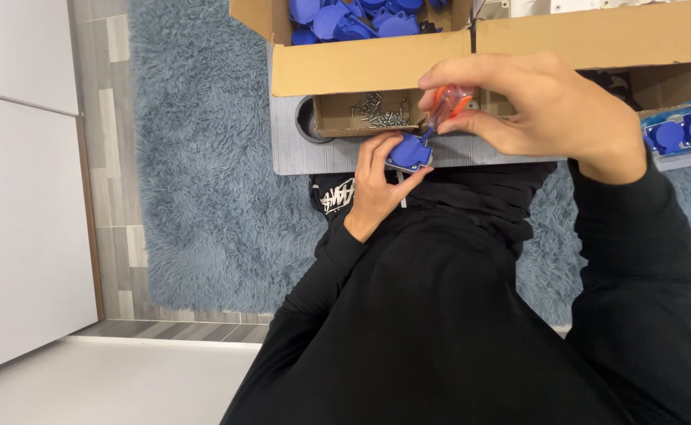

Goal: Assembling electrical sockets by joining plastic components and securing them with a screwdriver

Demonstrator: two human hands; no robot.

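My left hand (377, 187) holds a small blue plastic socket cover (410, 153) against the near edge of the grey table (298, 157). My right hand (546, 106) is closed around a screwdriver with an orange and clear handle (449, 102). Its tip points down into the blue cover. Both arms wear black sleeves, and my black-clad torso fills the lower part of the view.
A small cardboard tray of loose screws (381, 114) sits just behind the hands. A large cardboard box (361, 67) behind it holds several blue covers (353, 20). More blue parts (680, 130) lie at the right. A shaggy blue-grey rug (204, 157) covers the floor.
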